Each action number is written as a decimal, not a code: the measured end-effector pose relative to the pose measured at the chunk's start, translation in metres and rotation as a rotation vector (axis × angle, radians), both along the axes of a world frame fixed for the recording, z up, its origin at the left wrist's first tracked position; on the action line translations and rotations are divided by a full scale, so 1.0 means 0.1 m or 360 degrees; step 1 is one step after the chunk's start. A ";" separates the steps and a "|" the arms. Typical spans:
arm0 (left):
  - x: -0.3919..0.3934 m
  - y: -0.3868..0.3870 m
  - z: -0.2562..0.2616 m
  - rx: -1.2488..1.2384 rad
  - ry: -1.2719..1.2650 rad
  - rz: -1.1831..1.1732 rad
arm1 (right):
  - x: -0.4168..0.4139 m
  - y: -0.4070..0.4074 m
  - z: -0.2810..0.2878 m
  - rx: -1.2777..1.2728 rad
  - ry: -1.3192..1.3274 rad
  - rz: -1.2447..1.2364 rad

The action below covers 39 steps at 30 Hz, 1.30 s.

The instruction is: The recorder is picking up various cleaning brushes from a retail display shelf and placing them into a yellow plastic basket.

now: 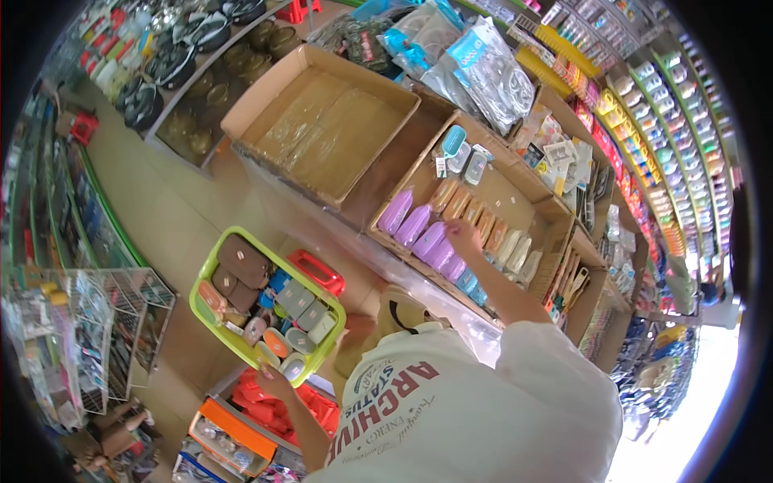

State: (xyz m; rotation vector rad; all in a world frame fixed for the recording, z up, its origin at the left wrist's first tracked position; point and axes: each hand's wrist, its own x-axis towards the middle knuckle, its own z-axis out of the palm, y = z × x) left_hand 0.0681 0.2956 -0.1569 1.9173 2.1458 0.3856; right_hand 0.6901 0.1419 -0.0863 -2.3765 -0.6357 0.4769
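My left hand (273, 381) grips the near rim of a lime-green plastic basket (199, 279). Brown, grey and orange cases, some bearing small labels, fill the basket. Over a cardboard display box (546, 208), my right hand (464, 237) reaches to a row of purple cases in clear wrap (429, 240). Its fingertips are at the top of the row; whether they grip one is unclear. Wrapped orange-brown cases (457, 202), cream cases (518, 253) and light-blue cases (473, 287) stand around this hand. Teal and grey lidded cases (453, 142) lie at the box's far end.
Left of the display box is a large shallow cardboard box (323, 130). A red plastic stool (317, 271) stands beside the basket. Nearer me, an orange-edged box (235, 430) adjoins red goods (314, 413). A wire rack (130, 326) is at left, and stocked shelves curve along the right.
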 end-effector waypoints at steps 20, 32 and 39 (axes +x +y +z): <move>0.44 -1.44 0.32 -0.0166 -0.0657 0.1032 | 2.58 0.96 -0.88 0.0788 0.1158 -0.0923; 3.52 -0.34 1.97 -0.1202 -0.1619 -0.0104 | 0.77 0.42 0.29 0.0821 0.1606 -0.0227; 4.00 -0.47 1.82 -0.1430 -0.1511 -0.0558 | -0.33 0.20 0.65 0.0649 0.1601 0.0483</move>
